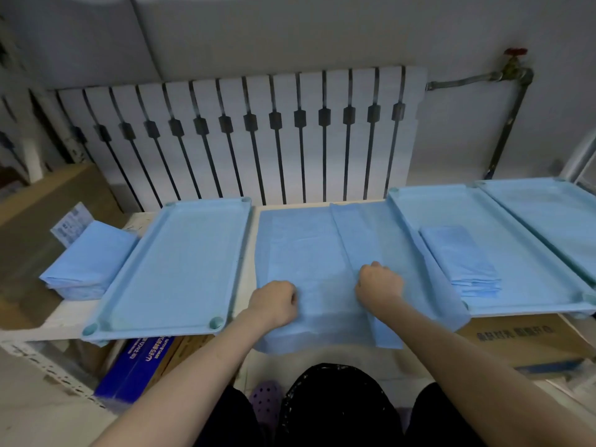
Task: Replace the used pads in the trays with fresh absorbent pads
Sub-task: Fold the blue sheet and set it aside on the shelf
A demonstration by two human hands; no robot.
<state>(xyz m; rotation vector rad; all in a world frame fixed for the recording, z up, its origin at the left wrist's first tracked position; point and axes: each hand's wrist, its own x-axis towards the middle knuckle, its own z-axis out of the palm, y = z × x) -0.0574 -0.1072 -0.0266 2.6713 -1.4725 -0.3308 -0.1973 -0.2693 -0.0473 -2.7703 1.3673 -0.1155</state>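
Fingers curled, the left hand (pixel 274 301) and right hand (pixel 380 283) grip a half-unfolded absorbent pad (pixel 303 250) on the shelf (pixel 61 319) between two blue trays. It looks best drawn apart evenly, with the creases smoothed flat, before it goes into a tray (pixel 151 332).

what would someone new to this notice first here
Centre front, the left hand and right hand grip a partly unfolded blue pad that hangs over the shelf's near edge. Light blue trays flank it: the left tray, and the right tray holding a stack of folded pads. Behind them, a white radiator spans the wall.
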